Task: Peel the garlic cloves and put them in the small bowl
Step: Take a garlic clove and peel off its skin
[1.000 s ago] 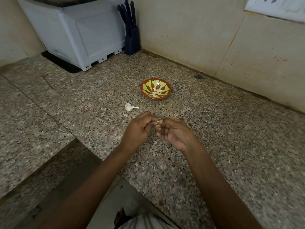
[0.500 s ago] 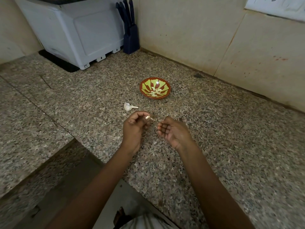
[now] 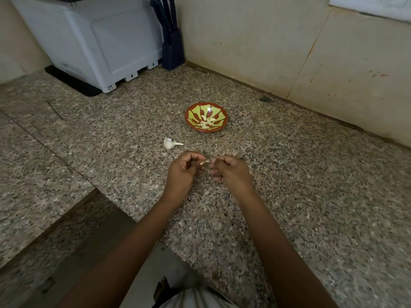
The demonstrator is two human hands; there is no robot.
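Garlic clove (image 3: 205,162) pinched by left hand (image 3: 182,172) fingers, right hand (image 3: 231,174) fingers curled onto its tip, above surface (image 3: 289,196), near side of small bowl (image 3: 225,121). Likely light, firm; papery skin slippery, so grip the ends.

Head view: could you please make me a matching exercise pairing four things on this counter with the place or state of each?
1 small bowl
2 garlic bulb
3 garlic clove
4 knife block

A beside the white appliance
B between left hand and right hand
C holding peeled cloves
D lying alone on the counter

Pairs: 1-C, 2-D, 3-B, 4-A
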